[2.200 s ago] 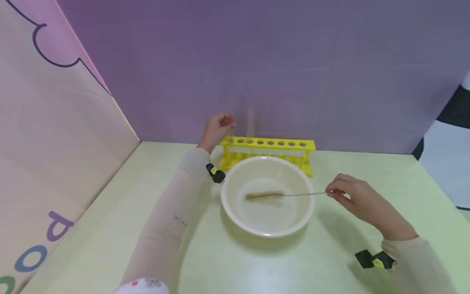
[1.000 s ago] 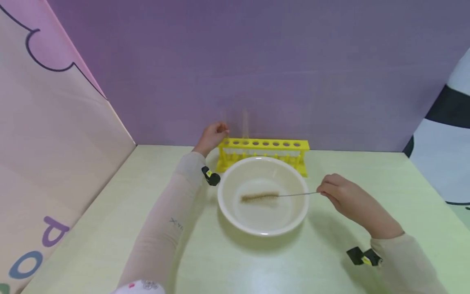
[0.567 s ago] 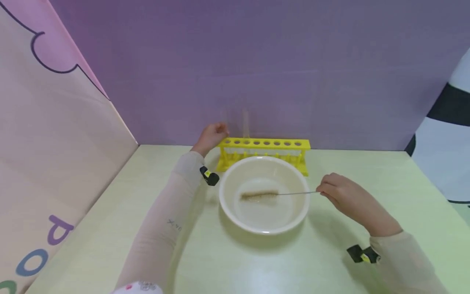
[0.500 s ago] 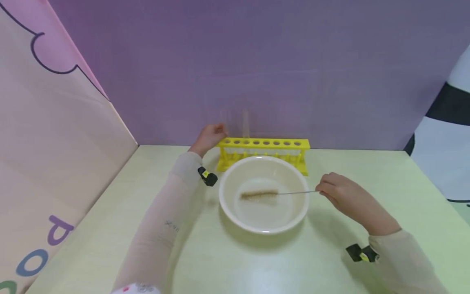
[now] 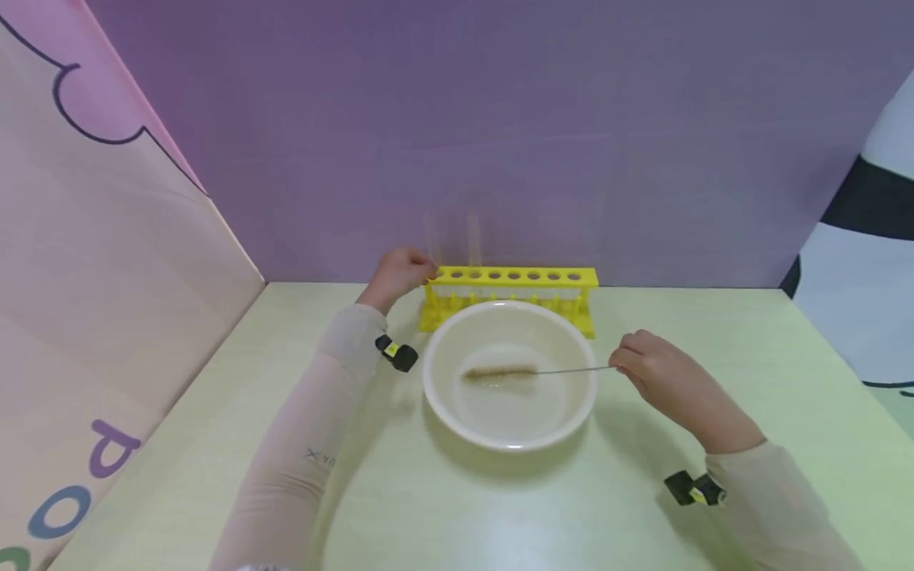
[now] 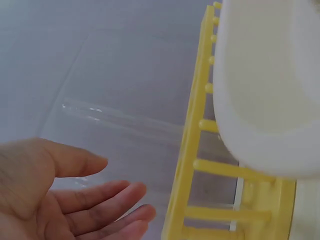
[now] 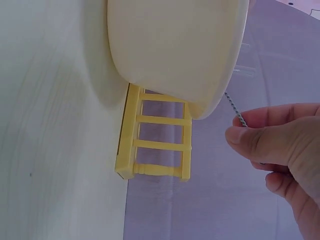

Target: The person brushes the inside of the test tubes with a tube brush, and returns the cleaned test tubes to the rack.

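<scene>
My right hand (image 5: 660, 385) pinches the thin wire handle of a test tube brush (image 5: 500, 373); in the right wrist view, thumb and fingers close on the twisted wire (image 7: 234, 107). The brush's tan bristles lie inside a cream basin (image 5: 511, 446). Behind it stands a yellow test tube rack (image 5: 517, 277). Two clear test tubes stand upright there, one tube (image 5: 432, 236) at the left end and another tube (image 5: 474, 238) a little to its right. My left hand (image 5: 398, 274) is beside the left end, its fingers loosely extended and thumb apart in the left wrist view.
A pale table (image 5: 457, 507) carries everything. Close behind the rack rises a purple backdrop (image 5: 514, 119), and a printed panel (image 5: 107, 262) borders the left side. The basin's far rim hides part of the rack's front.
My left hand has come down and slightly left from the leftmost tube, which shows more fully now. My right hand keeps the brush over the basin, nearly still.
</scene>
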Tool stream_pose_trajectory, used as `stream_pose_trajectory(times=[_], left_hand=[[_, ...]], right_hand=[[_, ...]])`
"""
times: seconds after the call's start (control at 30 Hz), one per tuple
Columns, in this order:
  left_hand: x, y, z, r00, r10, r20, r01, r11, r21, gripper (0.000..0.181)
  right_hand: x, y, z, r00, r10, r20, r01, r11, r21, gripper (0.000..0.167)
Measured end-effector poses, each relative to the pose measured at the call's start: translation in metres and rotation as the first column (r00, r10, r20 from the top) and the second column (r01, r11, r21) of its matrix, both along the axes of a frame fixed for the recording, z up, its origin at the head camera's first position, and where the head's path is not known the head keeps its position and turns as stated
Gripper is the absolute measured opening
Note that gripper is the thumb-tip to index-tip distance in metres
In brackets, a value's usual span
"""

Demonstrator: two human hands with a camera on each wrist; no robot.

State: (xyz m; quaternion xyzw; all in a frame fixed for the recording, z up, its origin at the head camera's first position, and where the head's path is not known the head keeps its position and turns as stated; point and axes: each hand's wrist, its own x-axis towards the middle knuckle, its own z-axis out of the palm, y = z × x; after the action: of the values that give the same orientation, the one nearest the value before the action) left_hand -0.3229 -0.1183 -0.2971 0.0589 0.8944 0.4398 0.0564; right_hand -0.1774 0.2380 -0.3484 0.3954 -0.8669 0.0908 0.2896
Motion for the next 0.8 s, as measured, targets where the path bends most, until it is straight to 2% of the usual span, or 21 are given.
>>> stream_pose_trajectory(times=[0.13,0.37,0.53,0.8], left_hand=[[0.001,0.005,0.005,0.999,-0.023,0.024,0.023,1.0,-0.012,0.039],[-0.004,0.022,0.013,0.999,-0.04,-0.001,0.04,0.999,-0.028,0.044],[-0.011,0.032,0.011,1.0,-0.021,-0.014,0.021,1.0,-0.018,0.047],[-0.022,0.051,0.005,0.999,-0.002,-0.047,0.004,0.999,0.035,0.042]], right_hand=[[0.0,-0.003,0.001,1.0,-0.022,0.002,0.022,1.0,-0.008,0.023],[-0.001,-0.008,0.003,0.999,-0.049,0.001,0.049,0.998,-0.025,0.022],[0.0,-0.01,0.002,0.998,-0.062,0.022,0.063,0.997,-0.038,0.019],[0.003,-0.012,0.0,0.991,-0.131,0.03,0.132,0.991,-0.033,0.022]])
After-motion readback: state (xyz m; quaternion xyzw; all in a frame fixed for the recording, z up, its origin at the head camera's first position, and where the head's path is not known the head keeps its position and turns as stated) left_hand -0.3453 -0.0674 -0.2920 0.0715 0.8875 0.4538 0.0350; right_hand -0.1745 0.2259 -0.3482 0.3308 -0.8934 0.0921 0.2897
